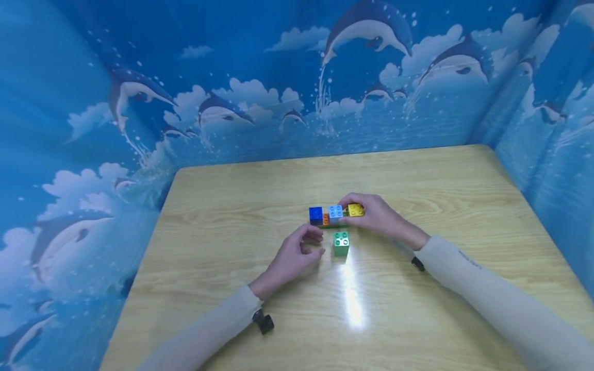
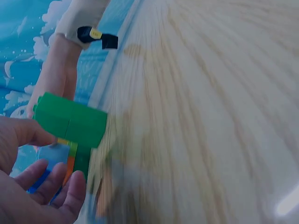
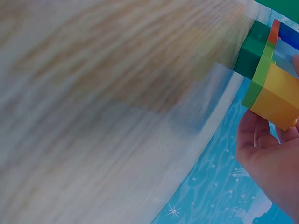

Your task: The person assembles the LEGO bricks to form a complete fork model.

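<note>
A row of joined toy building bricks lies on the table, with a dark blue brick (image 1: 315,215), an orange brick (image 1: 326,219), a light blue brick (image 1: 335,212) and a yellow brick (image 1: 356,209). Light green (image 3: 259,77) and dark green (image 3: 252,49) pieces show under it in the right wrist view. My right hand (image 1: 373,214) grips this row at its right end, around the yellow and light blue bricks. Loosely curved and holding nothing, my left hand (image 1: 297,251) hovers by the row's near left side. A separate green block (image 1: 341,243) stands upright between the hands.
The wooden table (image 1: 223,232) has a back edge that meets a blue dolphin-print curtain (image 1: 260,103). More curtain hangs at the left and right. Light glares off the tabletop in front of the green block.
</note>
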`<action>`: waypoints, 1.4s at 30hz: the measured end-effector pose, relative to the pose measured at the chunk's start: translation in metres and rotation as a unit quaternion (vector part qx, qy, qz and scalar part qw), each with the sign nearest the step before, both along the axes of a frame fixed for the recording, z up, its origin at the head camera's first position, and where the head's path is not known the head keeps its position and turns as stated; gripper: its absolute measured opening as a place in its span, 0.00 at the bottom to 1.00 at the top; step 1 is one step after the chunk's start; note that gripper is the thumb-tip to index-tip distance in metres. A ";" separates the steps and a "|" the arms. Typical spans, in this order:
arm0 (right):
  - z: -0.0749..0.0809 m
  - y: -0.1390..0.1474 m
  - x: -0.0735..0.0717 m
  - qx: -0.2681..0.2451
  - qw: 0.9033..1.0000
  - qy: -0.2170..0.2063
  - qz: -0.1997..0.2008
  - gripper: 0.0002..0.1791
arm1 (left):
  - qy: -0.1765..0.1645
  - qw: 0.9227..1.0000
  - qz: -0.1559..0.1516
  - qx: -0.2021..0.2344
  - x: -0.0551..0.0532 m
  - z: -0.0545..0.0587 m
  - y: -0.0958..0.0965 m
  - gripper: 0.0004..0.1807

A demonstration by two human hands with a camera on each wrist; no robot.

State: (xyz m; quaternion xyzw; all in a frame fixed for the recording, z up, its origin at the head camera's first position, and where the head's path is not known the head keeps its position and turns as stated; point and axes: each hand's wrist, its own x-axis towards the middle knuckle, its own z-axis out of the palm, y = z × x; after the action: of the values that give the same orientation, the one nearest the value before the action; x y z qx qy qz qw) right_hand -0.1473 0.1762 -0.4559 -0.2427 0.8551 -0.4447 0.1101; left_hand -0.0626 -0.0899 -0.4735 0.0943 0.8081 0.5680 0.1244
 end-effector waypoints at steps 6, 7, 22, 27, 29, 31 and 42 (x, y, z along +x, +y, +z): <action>0.001 0.007 0.002 0.013 1.000 0.008 0.003 0.34 | 0.038 0.998 0.056 -0.007 -0.016 0.001 -0.013 0.26; 0.002 0.009 0.002 0.014 1.000 0.007 0.001 0.35 | 0.042 0.997 0.057 -0.017 -0.020 0.001 -0.014 0.27; -0.002 0.026 -0.001 0.096 0.995 0.001 0.016 0.25 | 0.018 0.998 0.001 -0.066 -0.063 -0.001 -0.015 0.28; -0.003 0.026 -0.001 0.090 0.996 -0.003 0.008 0.24 | 0.036 0.997 0.003 -0.071 -0.065 -0.001 -0.013 0.26; -0.003 0.026 0.000 0.082 0.997 -0.006 0.007 0.24 | 0.040 0.997 0.004 -0.067 -0.064 -0.001 -0.013 0.26; -0.002 0.026 0.001 0.075 0.997 -0.009 0.002 0.24 | 0.042 0.997 0.004 -0.057 -0.062 0.000 -0.013 0.26; 0.010 0.031 0.006 0.028 0.999 0.019 -0.034 0.27 | 0.057 0.998 0.014 -0.010 -0.058 0.014 -0.014 0.26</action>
State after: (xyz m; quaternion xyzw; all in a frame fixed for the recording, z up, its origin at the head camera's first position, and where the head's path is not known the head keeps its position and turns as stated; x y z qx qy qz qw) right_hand -0.1416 0.2072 -0.4458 -0.2190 0.8769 -0.4192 0.0855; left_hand -0.1207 -0.1036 -0.4598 0.1141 0.8209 0.5550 0.0717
